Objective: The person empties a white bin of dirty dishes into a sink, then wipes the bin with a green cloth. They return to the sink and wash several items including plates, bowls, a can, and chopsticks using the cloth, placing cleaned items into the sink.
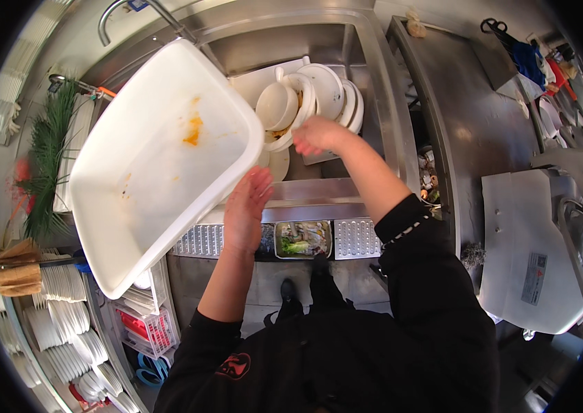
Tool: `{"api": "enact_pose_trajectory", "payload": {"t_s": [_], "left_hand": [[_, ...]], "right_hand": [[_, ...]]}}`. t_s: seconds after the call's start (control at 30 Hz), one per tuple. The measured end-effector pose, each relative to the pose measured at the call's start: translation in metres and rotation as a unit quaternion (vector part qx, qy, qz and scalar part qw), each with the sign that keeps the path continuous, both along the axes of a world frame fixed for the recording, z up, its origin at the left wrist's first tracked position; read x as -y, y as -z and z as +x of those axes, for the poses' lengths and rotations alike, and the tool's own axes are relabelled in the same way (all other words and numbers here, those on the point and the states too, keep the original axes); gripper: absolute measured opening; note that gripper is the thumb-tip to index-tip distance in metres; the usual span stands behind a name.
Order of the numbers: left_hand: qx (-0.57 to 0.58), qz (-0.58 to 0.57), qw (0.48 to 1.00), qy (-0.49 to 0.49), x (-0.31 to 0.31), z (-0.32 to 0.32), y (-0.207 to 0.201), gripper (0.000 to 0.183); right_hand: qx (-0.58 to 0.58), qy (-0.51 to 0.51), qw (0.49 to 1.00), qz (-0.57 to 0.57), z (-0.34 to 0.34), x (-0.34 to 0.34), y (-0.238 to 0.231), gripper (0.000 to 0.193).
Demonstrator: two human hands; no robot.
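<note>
A large white plastic tub (167, 148) with orange food stains inside stands tilted over the left part of the sink. Beside its lower right rim is my left hand (246, 206), fingers stretched out flat; whether it touches the rim I cannot tell. Above the steel sink basin (372, 131), my right hand (319, 135) has its fingers curled in close to the dirty dishes, and anything in them is hidden. A white cup-like bowl with a handle (277, 106) rests on the food-smeared plates. More white plates (324, 88) lean together just behind my right hand.
A curved faucet (141, 7) rises behind the tub. Below the sink's front edge sits a metal tray of food scraps (303, 239). Stacked white plates (69, 323) fill the shelves at left, near green stalks (54, 162). A steel counter (474, 131) runs along the right.
</note>
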State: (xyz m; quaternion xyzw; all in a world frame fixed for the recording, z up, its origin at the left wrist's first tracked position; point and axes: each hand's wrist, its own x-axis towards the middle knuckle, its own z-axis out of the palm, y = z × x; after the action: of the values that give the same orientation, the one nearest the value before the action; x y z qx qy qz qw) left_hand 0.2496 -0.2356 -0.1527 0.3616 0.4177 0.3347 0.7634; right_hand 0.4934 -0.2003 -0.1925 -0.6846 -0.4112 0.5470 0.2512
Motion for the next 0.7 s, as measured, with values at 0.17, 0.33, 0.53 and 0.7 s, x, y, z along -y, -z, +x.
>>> {"api": "enact_pose_trajectory", "payload": {"t_s": [0.17, 0.33, 0.53, 0.7], "left_hand": [[0.095, 0.063, 0.99, 0.085, 0.023, -0.008, -0.069, 0.042], [-0.107, 0.414, 0.903, -0.048, -0.034, -0.106, -0.123, 0.041], [-0.713, 0.371, 0.59, -0.075, -0.161, -0.335, -0.103, 0.061], [-0.686, 0.198, 0.698, -0.052, -0.195, -0.457, -0.054, 0.06]], "right_hand": [[-0.035, 0.085, 0.98, 0.179, -0.028, -0.017, -0.099, 0.036], [0.19, -0.022, 0.96, 0.207, -0.087, -0.049, -0.135, 0.042], [0.404, -0.005, 0.898, 0.173, -0.125, -0.062, -0.118, 0.041], [0.427, 0.057, 0.894, 0.123, -0.145, -0.061, -0.111, 0.04]]}}
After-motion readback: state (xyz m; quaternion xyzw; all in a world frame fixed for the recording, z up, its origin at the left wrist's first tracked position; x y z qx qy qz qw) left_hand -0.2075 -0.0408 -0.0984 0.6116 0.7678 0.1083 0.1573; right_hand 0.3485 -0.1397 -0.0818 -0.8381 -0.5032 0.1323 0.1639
